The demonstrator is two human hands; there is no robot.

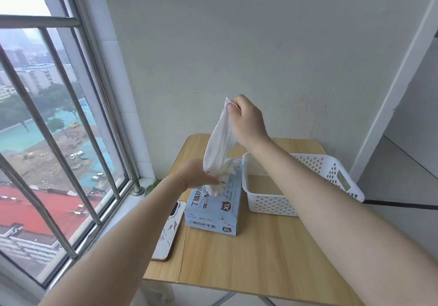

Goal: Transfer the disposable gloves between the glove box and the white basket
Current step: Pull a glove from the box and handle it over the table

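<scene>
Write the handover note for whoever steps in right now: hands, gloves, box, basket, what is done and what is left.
Right hand: raised above the box, pinching the top of a white glove that hangs down to the box opening.
Left hand: on top of the glove box at the opening, steadying it beside the bunched gloves sticking out.
Glove box: upright on the wooden table, left of the white basket.
Done: one glove nearly pulled out.
Left: the basket shows no gloves inside; drop this glove in, then probably keep pulling more.
</scene>
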